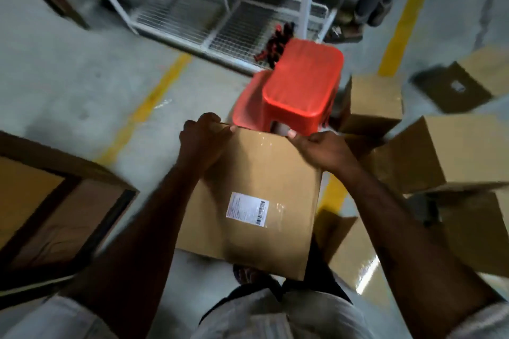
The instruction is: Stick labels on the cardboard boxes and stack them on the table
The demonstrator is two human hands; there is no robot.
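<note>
Two hands are holding one cardboard box (248, 173).
Your left hand (202, 136) and right hand (321, 150) are gripping its far edge, likely keeping the label (247, 209) behind them facing upward.

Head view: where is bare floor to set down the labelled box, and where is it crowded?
There is bare concrete left of the yellow line, in front of the wire rack; a narrower strip runs between that line and the red stool. Right of the stool, cardboard boxes crowd the floor.

Red stool (297, 88) blocks ahead (boxes (454, 151) crowd rt), floor (68, 77) left open.
</note>
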